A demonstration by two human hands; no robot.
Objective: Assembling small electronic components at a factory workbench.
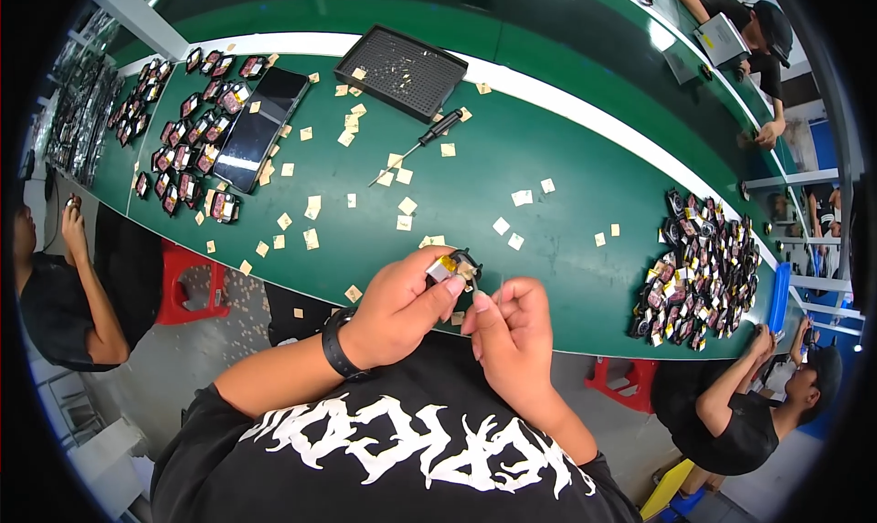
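- The left hand [393, 306] pinches a small black electronic module [446, 265] between thumb and bent fingers. The module has a white label and yellow tape, and it is held up at the near edge of the green worktable [585, 290], in front of the person's chest.
- The right hand [513, 336] is just beside the left; its thumb and forefinger are pressed together on a thin metal tool [474, 285]. The tool points to the module – whether its tip touches, one cannot tell.
- A dark wristband [335, 345] is around the left wrist.
- Beyond the hands, many small beige squares [313, 207] lie scattered over the tabletop.
- A screwdriver [442, 128] with black handle lies slanted, near a black tray [402, 73] which has a gridded bottom and pale bits in it.
- To the left, a smartphone [262, 132] with dark screen lies beside a loose group of similar modules [187, 162].
- To the right, many more such modules are heaped in a dense pile [699, 272] – well apart from the hands – with a blue bin [780, 298] near it.
- Co-workers in dark shirts sit at the left [55, 304] and at the right [744, 422]; a red stool [189, 285] stands on the left side.
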